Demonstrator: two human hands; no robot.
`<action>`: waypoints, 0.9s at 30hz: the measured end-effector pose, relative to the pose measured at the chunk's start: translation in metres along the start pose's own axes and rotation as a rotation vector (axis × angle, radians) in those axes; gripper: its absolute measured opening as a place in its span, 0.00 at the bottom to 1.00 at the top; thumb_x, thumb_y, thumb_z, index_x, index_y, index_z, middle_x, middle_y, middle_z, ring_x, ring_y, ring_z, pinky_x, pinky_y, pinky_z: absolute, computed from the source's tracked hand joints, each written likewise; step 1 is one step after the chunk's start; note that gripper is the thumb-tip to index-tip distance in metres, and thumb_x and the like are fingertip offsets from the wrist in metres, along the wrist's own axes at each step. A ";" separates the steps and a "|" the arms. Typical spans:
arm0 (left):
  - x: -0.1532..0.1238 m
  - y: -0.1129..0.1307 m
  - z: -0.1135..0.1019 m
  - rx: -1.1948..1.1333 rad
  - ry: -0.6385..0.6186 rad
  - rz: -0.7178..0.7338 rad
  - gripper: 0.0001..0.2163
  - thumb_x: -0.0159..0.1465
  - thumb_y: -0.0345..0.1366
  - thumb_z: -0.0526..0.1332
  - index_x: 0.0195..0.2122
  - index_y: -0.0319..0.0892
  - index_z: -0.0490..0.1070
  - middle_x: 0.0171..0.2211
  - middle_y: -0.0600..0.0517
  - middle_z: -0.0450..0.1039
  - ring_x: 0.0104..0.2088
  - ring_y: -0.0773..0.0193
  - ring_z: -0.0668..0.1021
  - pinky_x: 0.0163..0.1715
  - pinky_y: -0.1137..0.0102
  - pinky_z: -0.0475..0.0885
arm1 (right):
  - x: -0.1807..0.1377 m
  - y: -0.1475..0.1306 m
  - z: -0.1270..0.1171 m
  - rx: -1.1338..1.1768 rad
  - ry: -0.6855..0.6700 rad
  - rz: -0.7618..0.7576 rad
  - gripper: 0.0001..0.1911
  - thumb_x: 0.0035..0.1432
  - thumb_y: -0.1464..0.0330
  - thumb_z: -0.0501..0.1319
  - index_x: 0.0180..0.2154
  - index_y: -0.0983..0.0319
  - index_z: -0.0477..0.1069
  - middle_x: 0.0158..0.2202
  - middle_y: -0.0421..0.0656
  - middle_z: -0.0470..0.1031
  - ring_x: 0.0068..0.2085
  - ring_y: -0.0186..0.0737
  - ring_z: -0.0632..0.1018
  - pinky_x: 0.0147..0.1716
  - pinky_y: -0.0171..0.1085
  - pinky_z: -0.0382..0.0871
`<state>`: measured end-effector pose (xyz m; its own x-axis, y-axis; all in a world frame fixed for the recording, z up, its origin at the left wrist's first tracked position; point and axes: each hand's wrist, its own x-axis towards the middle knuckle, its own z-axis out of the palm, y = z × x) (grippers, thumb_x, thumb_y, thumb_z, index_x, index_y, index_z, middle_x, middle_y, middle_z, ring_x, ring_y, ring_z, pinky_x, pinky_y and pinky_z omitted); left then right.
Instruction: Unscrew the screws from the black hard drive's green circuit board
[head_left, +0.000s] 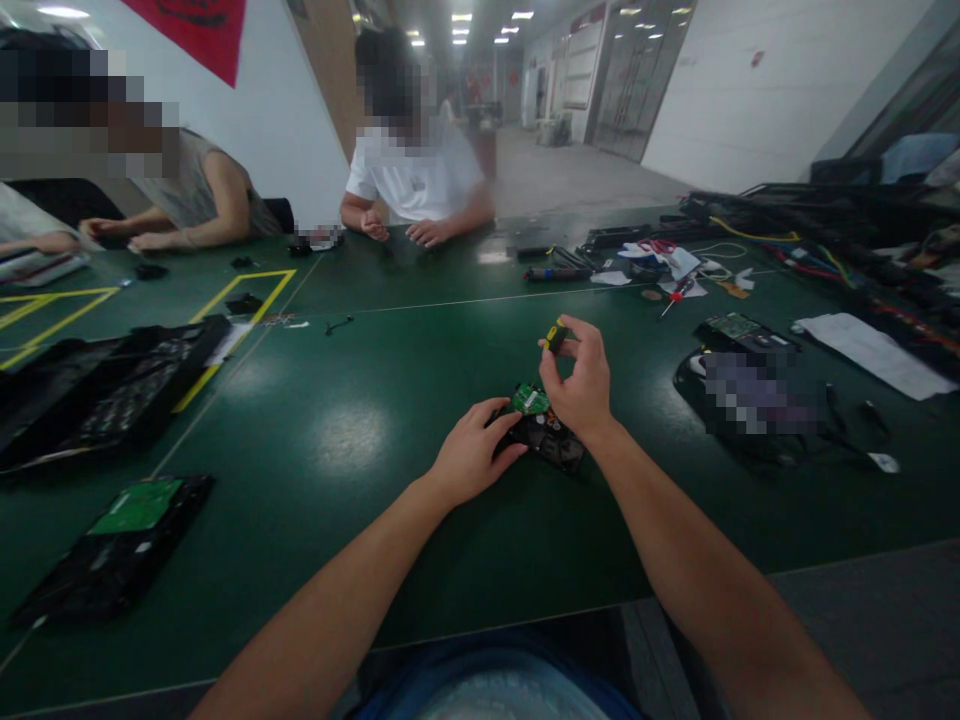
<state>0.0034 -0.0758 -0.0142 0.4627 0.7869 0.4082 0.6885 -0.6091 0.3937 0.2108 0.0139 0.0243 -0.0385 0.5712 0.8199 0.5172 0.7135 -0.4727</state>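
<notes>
A small black hard drive [551, 440] with a green circuit board [530, 399] on top lies on the green table [352, 440] in front of me. My left hand [472, 455] rests on the drive's left side, fingers curled against it and holding it steady. My right hand [577, 380] stands above the drive, fingers pinched round the yellow-and-black handle of a small screwdriver [555, 335] held upright, its tip hidden behind my fingers over the board.
A second hard drive with a green board [120, 545] lies at the near left, with a black tray [105, 385] behind it. Drives, papers, cables and a red screwdriver [677, 295] fill the right side. Two people sit across the table, hands on it.
</notes>
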 end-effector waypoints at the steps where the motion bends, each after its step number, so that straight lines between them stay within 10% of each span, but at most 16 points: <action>1: 0.000 0.000 0.000 0.003 -0.003 -0.003 0.22 0.72 0.45 0.64 0.65 0.45 0.70 0.65 0.39 0.68 0.65 0.43 0.73 0.62 0.45 0.74 | 0.000 0.000 0.000 -0.006 0.012 0.003 0.27 0.68 0.66 0.61 0.66 0.53 0.59 0.60 0.52 0.68 0.48 0.47 0.81 0.44 0.50 0.84; 27: -0.001 0.000 0.000 0.004 -0.008 -0.010 0.22 0.72 0.44 0.64 0.66 0.45 0.70 0.65 0.38 0.67 0.65 0.43 0.73 0.63 0.46 0.73 | -0.001 0.002 0.001 -0.025 0.016 -0.007 0.30 0.65 0.66 0.63 0.66 0.53 0.60 0.61 0.51 0.68 0.47 0.48 0.80 0.41 0.49 0.83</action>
<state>0.0032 -0.0765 -0.0140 0.4601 0.7939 0.3976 0.6955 -0.6006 0.3944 0.2107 0.0153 0.0220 -0.0286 0.5598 0.8281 0.5384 0.7066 -0.4592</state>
